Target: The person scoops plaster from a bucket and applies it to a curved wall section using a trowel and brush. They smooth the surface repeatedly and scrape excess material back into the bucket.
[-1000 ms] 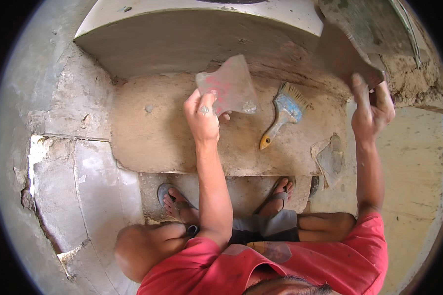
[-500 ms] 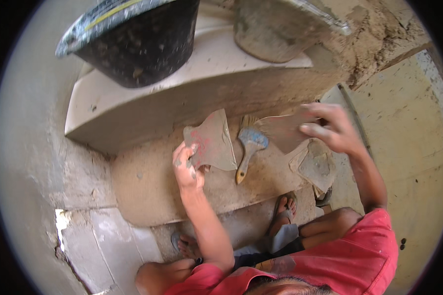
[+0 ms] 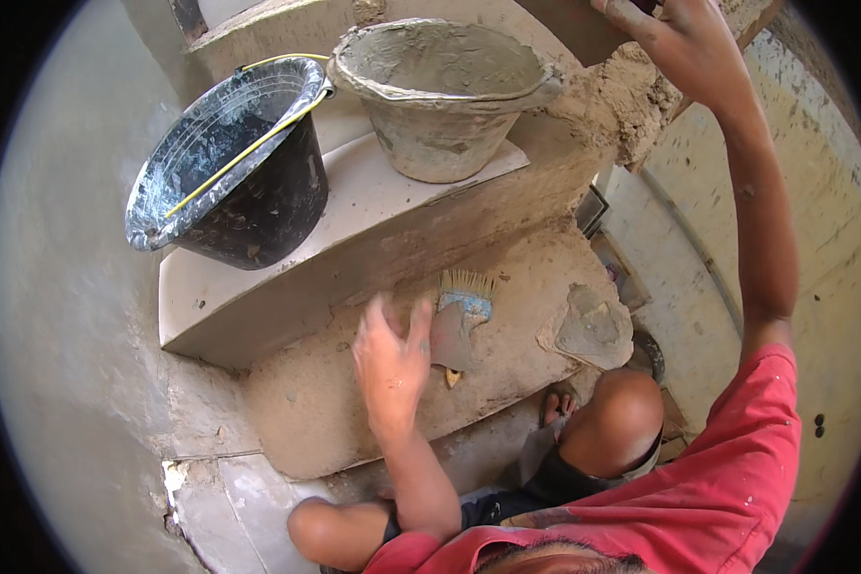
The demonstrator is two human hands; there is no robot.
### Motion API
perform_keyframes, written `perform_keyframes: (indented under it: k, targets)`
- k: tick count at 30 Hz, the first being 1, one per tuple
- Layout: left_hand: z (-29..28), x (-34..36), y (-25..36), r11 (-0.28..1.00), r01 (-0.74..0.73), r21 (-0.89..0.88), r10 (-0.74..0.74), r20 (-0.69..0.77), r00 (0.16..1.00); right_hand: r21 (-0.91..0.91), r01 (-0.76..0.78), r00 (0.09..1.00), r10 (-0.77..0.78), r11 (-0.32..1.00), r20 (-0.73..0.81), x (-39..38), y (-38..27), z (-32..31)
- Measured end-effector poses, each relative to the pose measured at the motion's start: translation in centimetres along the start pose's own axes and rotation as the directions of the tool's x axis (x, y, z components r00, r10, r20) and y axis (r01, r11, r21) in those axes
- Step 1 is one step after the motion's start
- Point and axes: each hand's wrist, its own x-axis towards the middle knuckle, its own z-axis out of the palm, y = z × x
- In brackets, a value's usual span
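Observation:
My left hand (image 3: 392, 368) hovers low over the dusty step, its blurred fingers apart and holding nothing. Just right of its thumb a small grey flat scraper sheet (image 3: 452, 342) lies across the handle of a paintbrush. The brush (image 3: 465, 304) has pale bristles and a blue ferrule; its handle tip pokes out below the sheet. Reaching up to the top edge, my right hand (image 3: 694, 53) is closed on a dark brown flat sheet (image 3: 569, 24), partly cut off by the picture's edge.
On the upper step stand a black bucket (image 3: 277, 206) with a yellow handle and a mortar-crusted bucket (image 3: 440, 139). Crumbly mortar (image 3: 631, 100) heaps right of them. A mortar-smeared flat piece (image 3: 588, 325) lies on the lower step's right end. A grey wall (image 3: 86, 287) rises on the left.
My left hand has let go of the grey sheet, which now lies over the brush. My right hand has moved far up with the brown sheet. The view has shifted, showing the buckets more fully.

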Motion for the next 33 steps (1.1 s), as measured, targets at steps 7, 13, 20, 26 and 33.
perform_keyframes:
  k: [7,13,20,26,33]
  targets:
    - [-0.1,12.9,16.7,0.549,-0.176,-0.817,-0.041,-0.237,0.971,0.014,-0.043,0.996,0.044,0.999,-0.074,-3.7,2.0,-1.1]
    - [1.0,10.2,18.8,0.311,-0.445,-0.84,0.312,-0.352,0.883,0.117,-0.171,0.927,0.2,0.978,-0.316,-9.6,5.1,-3.5]
    - [0.6,4.3,18.5,0.359,-0.39,-0.848,0.51,-0.172,0.843,0.086,-0.39,0.86,0.396,0.917,-0.322,-20.4,3.1,-8.8]
    - [12.5,3.4,12.9,0.537,-0.147,-0.831,0.57,0.228,0.789,-0.172,-0.284,0.937,0.311,0.943,0.159,-26.9,4.2,-3.2]
    - [15.1,2.9,6.7,0.697,0.03,-0.717,0.41,0.432,0.803,-0.332,-0.383,0.692,0.506,0.862,0.515,-29.4,6.8,8.9]
